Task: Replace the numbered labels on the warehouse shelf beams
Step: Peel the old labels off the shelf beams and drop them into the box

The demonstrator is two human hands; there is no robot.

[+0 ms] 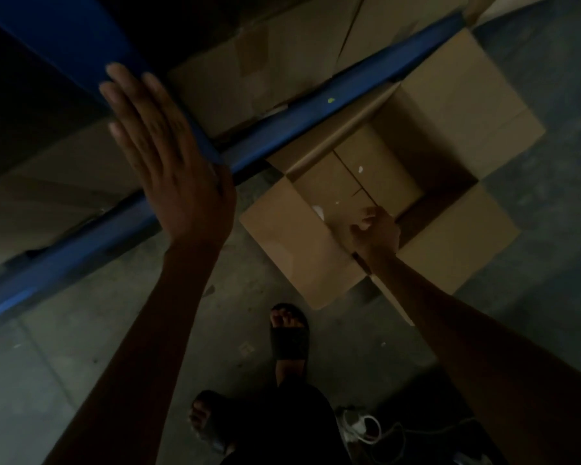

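Left hand [168, 169] is flat on the plain dark-blue beam [64, 35], fingers straight. Right hand [378, 229] is down over the near edge of the open cardboard box [467, 95]. It's too blurry to tell if it's holding anything.

No text can be read: the blue shelf beam [316, 119] and the white scraps [361, 169] in the cardboard box [467, 95] are rendered dim and blurred.

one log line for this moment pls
left hand: flat on blue shelf beam | right hand: over open cardboard box, fingers curled, maybe on pale scrap, blurred
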